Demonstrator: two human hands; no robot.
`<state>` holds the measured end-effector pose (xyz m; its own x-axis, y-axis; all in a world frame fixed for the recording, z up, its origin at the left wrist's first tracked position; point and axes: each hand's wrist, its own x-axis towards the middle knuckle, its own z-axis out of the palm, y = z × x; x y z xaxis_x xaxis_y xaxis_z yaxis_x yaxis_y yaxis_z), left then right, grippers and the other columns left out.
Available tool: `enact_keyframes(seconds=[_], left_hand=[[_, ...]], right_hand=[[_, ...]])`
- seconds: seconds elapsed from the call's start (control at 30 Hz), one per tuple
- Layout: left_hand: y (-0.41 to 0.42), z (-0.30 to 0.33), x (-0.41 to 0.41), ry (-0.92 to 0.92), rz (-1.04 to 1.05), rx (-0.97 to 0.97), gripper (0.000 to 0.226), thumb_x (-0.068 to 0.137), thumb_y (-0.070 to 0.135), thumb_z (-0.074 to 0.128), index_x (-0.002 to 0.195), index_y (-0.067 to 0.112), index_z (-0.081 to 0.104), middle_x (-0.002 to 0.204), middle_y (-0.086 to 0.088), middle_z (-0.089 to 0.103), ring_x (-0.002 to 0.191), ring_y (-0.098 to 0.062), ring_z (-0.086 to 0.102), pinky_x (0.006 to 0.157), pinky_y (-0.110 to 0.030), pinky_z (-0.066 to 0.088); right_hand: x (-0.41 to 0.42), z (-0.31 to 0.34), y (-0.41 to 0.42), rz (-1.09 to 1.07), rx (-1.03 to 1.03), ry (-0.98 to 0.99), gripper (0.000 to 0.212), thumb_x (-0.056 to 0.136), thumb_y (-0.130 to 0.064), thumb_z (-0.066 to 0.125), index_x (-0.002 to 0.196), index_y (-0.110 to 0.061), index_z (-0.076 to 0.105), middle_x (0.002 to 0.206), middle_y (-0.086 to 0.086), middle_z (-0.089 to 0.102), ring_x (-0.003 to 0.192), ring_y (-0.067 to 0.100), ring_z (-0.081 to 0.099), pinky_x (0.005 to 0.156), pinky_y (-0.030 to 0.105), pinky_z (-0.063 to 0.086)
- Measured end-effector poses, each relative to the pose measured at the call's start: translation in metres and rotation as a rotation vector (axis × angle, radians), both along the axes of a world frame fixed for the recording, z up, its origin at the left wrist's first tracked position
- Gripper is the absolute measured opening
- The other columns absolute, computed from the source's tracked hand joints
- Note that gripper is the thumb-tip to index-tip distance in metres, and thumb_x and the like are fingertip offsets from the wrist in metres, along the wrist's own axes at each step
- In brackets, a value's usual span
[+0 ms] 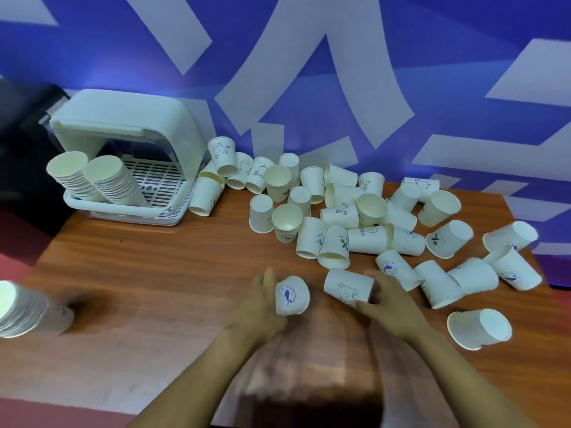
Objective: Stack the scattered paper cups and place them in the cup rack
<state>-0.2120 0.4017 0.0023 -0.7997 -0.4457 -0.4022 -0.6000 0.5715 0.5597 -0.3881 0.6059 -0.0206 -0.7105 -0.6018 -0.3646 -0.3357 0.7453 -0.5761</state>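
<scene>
My left hand (262, 301) grips a white paper cup with a blue whale print (292, 295), tilted on its side near the table's front middle. My right hand (389, 301) holds a second cup with a bear drawing (347, 285), lying on its side just to the right. Several more paper cups (340, 211) lie scattered across the right and back of the wooden table (154, 273). The white cup rack (129, 168) stands at the back left with two leaning stacks of cups (108, 180) in it.
A separate stack of cups (24, 310) lies on its side at the table's left edge, blurred. A blue and white patterned wall (309, 72) rises behind the table. One loose cup (479, 329) lies near my right forearm.
</scene>
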Motion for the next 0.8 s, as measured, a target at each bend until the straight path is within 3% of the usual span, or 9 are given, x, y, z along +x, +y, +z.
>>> enact_keyframes(seconds=[0.07, 0.13, 0.2, 0.27, 0.37, 0.6, 0.7, 0.8], left_hand=[[-0.021, 0.007, 0.009, -0.005, 0.041, -0.052, 0.05, 0.074, 0.013, 0.066, 0.112, 0.017, 0.034, 0.108, -0.004, 0.039, 0.081, -0.026, 0.053, 0.067, -0.035, 0.045], [-0.04, 0.013, 0.016, -0.029, 0.078, -0.083, 0.057, 0.075, 0.01, 0.062, 0.124, 0.017, 0.035, 0.112, -0.005, 0.034, 0.079, -0.027, 0.052, 0.067, -0.031, 0.042], [-0.058, 0.019, 0.022, -0.024, 0.107, -0.101, 0.041, 0.076, 0.01, 0.059, 0.111, 0.017, 0.039, 0.106, -0.004, 0.031, 0.072, -0.025, 0.047, 0.06, -0.029, 0.034], [-0.076, 0.023, 0.029, 0.014, 0.133, -0.084, 0.037, 0.074, 0.015, 0.062, 0.101, 0.021, 0.038, 0.102, -0.001, 0.034, 0.074, -0.025, 0.05, 0.061, -0.031, 0.04], [-0.104, 0.029, 0.043, 0.068, 0.125, -0.04, 0.051, 0.067, 0.028, 0.067, 0.112, 0.027, 0.042, 0.099, 0.004, 0.046, 0.086, -0.022, 0.056, 0.073, -0.037, 0.05], [-0.179, 0.04, 0.088, 0.186, 0.181, 0.025, 0.09, 0.051, 0.054, 0.068, 0.133, 0.043, 0.031, 0.117, 0.01, 0.048, 0.106, -0.017, 0.053, 0.086, -0.04, 0.049], [-0.21, 0.038, 0.104, 0.221, 0.24, -0.002, 0.089, 0.05, 0.074, 0.06, 0.13, 0.043, 0.037, 0.117, 0.012, 0.056, 0.106, -0.018, 0.053, 0.091, -0.039, 0.047], [-0.237, 0.04, 0.115, 0.249, 0.24, -0.125, 0.082, 0.056, 0.079, 0.053, 0.128, 0.042, 0.042, 0.116, 0.016, 0.056, 0.109, -0.018, 0.049, 0.096, -0.037, 0.039]], right_hand=[[0.003, 0.006, -0.012, 0.025, -0.032, 0.024, 0.054, 0.065, -0.052, 0.067, 0.114, -0.039, 0.046, 0.106, -0.009, 0.052, 0.097, 0.004, 0.053, 0.083, 0.036, 0.051], [0.008, 0.015, -0.026, 0.048, -0.056, 0.052, 0.056, 0.064, -0.055, 0.066, 0.115, -0.041, 0.046, 0.107, -0.01, 0.054, 0.099, 0.003, 0.052, 0.084, 0.035, 0.05], [0.017, 0.028, -0.043, 0.075, -0.074, 0.079, 0.057, 0.064, -0.054, 0.066, 0.116, -0.045, 0.044, 0.111, -0.013, 0.053, 0.104, 0.004, 0.051, 0.086, 0.03, 0.048], [0.027, 0.04, -0.062, 0.094, -0.083, 0.106, 0.06, 0.068, -0.05, 0.07, 0.122, -0.041, 0.044, 0.114, -0.01, 0.05, 0.105, 0.007, 0.05, 0.085, 0.028, 0.046], [0.043, 0.056, -0.096, 0.09, -0.081, 0.119, 0.068, 0.072, -0.044, 0.073, 0.131, -0.032, 0.041, 0.118, -0.005, 0.046, 0.103, 0.012, 0.053, 0.087, 0.032, 0.048], [0.084, 0.079, -0.192, 0.124, -0.118, 0.134, 0.063, 0.073, -0.043, 0.07, 0.128, -0.031, 0.043, 0.112, -0.007, 0.046, 0.103, 0.011, 0.054, 0.089, 0.033, 0.049], [0.102, 0.082, -0.227, 0.15, -0.1, 0.141, 0.067, 0.075, -0.041, 0.07, 0.133, -0.03, 0.039, 0.117, -0.008, 0.044, 0.108, 0.012, 0.051, 0.091, 0.03, 0.046], [0.115, 0.084, -0.259, 0.166, -0.097, 0.161, 0.069, 0.073, -0.043, 0.071, 0.134, -0.033, 0.039, 0.124, -0.006, 0.044, 0.111, 0.012, 0.05, 0.093, 0.032, 0.046]])
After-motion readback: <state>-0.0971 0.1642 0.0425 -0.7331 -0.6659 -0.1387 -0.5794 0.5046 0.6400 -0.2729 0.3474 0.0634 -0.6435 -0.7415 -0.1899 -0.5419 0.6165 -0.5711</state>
